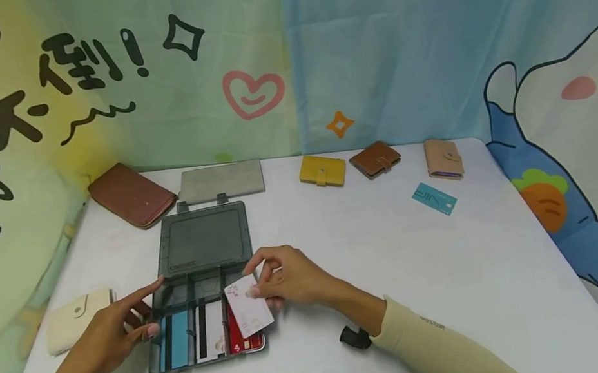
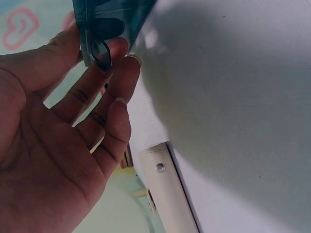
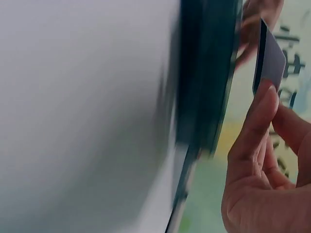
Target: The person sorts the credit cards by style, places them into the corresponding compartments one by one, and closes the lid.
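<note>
A dark see-through plastic card box (image 1: pixel 203 241) lies with its lid swung back, its lower part split into compartments. In its front row sit a blue card (image 1: pixel 180 341), a white card (image 1: pixel 214 330) with a black stripe, and a red card (image 1: pixel 237 338). My left hand (image 1: pixel 101 340) grips the box's left side; the left wrist view shows fingertips at its edge (image 2: pixel 99 36). Between thumb and fingers, my right hand (image 1: pixel 295 275) pinches a white card (image 1: pixel 249 306), tilted over the right compartment and partly covering the red card. The right wrist view shows this card (image 3: pixel 273 60) edge-on.
A cream wallet (image 1: pixel 76 321) lies left of the box. Along the back are a brown zip case (image 1: pixel 131 195), a grey flat case (image 1: pixel 224 180), and yellow (image 1: pixel 322 170), brown (image 1: pixel 375 160) and tan (image 1: pixel 443 158) wallets. A teal card (image 1: pixel 434 198) lies at right.
</note>
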### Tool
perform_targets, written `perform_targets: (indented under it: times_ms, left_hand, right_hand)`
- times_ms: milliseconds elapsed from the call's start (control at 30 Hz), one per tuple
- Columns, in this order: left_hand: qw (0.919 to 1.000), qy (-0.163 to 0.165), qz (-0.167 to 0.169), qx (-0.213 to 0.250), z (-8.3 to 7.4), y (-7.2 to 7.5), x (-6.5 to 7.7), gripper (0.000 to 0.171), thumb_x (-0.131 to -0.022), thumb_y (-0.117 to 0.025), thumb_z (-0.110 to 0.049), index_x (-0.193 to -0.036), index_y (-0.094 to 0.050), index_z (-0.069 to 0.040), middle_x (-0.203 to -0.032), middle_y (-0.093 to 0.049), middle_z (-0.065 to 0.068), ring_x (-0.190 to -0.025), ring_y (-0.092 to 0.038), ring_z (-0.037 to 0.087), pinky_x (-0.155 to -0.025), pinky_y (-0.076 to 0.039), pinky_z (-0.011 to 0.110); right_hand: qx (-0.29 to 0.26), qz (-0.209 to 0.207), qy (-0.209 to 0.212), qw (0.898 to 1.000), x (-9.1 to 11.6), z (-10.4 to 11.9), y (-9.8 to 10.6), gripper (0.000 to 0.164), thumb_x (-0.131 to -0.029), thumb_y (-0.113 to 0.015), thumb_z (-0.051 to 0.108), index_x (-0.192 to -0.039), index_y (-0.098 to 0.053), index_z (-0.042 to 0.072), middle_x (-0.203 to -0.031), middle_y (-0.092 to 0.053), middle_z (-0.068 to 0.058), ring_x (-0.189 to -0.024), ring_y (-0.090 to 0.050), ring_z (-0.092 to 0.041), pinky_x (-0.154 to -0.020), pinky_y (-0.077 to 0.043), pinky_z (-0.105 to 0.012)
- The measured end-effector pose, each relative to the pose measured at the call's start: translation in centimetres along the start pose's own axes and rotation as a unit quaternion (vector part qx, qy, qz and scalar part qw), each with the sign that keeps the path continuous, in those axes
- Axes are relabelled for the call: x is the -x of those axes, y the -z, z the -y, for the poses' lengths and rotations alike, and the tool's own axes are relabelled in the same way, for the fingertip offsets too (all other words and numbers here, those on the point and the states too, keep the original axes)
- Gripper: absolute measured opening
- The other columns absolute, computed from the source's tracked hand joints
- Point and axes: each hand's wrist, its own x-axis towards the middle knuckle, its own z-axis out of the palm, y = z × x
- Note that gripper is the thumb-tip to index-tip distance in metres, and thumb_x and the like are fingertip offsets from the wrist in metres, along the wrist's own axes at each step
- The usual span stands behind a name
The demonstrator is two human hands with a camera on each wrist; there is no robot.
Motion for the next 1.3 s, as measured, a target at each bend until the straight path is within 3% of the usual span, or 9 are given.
perform_targets:
  times_ms: [167, 300, 567, 767, 967, 1167, 1300]
  left_hand:
    - [1.0000, 0.003, 0.003, -0.003, 0.2, 0.0, -0.2, 0.076, -0.085, -0.078, -0.012, -0.152, -0.043, -0.019, -0.097, -0.064, 0.005, -0.074, -0.056, 0.005, -0.060, -0.045, 0.024]
    - [1.0000, 0.006, 0.004, -0.002, 0.3, 0.0, -0.1, 0.076, -0.085, -0.078, -0.013, -0.152, -0.043, -0.021, -0.097, -0.064, 0.005, -0.074, -0.056, 0.004, -0.060, -0.045, 0.024]
    - [0.9999, 0.009, 0.004, -0.006, 0.2, 0.2, 0.1, 0.076, -0.085, -0.077, -0.015, -0.153, -0.042, -0.022, -0.098, -0.065, 0.006, -0.075, -0.057, 0.004, -0.060, -0.045, 0.025]
    - [1.0000, 0.004, -0.002, -0.007, 0.1, 0.0, 0.1, 0.077, -0.085, -0.078, -0.012, -0.153, -0.043, -0.021, -0.097, -0.065, 0.006, -0.074, -0.057, 0.004, -0.059, -0.045, 0.024]
    - [1.0000, -0.001, -0.004, -0.005, 0.1, -0.2, 0.1, 0.078, -0.085, -0.078, -0.012, -0.153, -0.042, -0.022, -0.097, -0.065, 0.006, -0.075, -0.057, 0.004, -0.059, -0.045, 0.024]
    - [1.0000, 0.001, 0.003, -0.008, 0.1, -0.1, 0.1, 0.078, -0.085, -0.078, -0.014, -0.153, -0.041, -0.022, -0.098, -0.065, 0.006, -0.074, -0.056, 0.004, -0.059, -0.045, 0.024]
    - [0.9998, 0.011, 0.009, -0.011, 0.0, 0.0, 0.0, 0.079, -0.085, -0.078, -0.015, -0.154, -0.040, -0.023, -0.098, -0.064, 0.005, -0.075, -0.056, 0.006, -0.059, -0.044, 0.024]
  right_hand:
    - [-0.005, 0.010, 0.003, 1.000, -1.1, 0.9, -3.7, 0.026, -0.088, -0.077, 0.011, -0.111, -0.067, 0.016, -0.074, -0.071, -0.003, -0.054, -0.068, -0.021, -0.052, -0.056, -0.038]
    - [0.030, 0.016, 0.009, 0.999, -1.5, 0.9, -5.2, 0.027, -0.088, -0.077, 0.014, -0.114, -0.068, 0.015, -0.073, -0.073, 0.000, -0.054, -0.069, -0.021, -0.050, -0.056, -0.034]
    - [0.081, 0.037, 0.011, 0.996, -1.4, 1.1, -5.0, 0.030, -0.087, -0.077, 0.014, -0.117, -0.069, 0.012, -0.077, -0.075, 0.003, -0.055, -0.068, -0.017, -0.055, -0.055, -0.028]
    - [0.086, 0.052, 0.058, 0.993, -1.1, 0.6, -4.0, 0.032, -0.088, -0.078, 0.021, -0.117, -0.069, 0.012, -0.085, -0.075, 0.011, -0.065, -0.070, -0.015, -0.061, -0.055, -0.024]
    - [0.101, 0.006, 0.074, 0.992, -0.2, -0.9, 0.8, 0.038, -0.084, -0.082, 0.029, -0.117, -0.069, 0.016, -0.093, -0.074, 0.008, -0.076, -0.065, -0.019, -0.065, -0.053, -0.028]
    - [0.134, -0.093, 0.021, 0.986, 1.4, -3.3, 9.2, 0.044, -0.081, -0.084, 0.031, -0.120, -0.069, 0.016, -0.104, -0.073, -0.001, -0.085, -0.061, -0.023, -0.068, -0.050, -0.030]
    - [0.159, -0.160, -0.033, 0.974, 3.2, -4.8, 14.9, 0.047, -0.080, -0.085, 0.031, -0.122, -0.068, 0.018, -0.110, -0.071, -0.003, -0.093, -0.058, -0.025, -0.074, -0.050, -0.033]
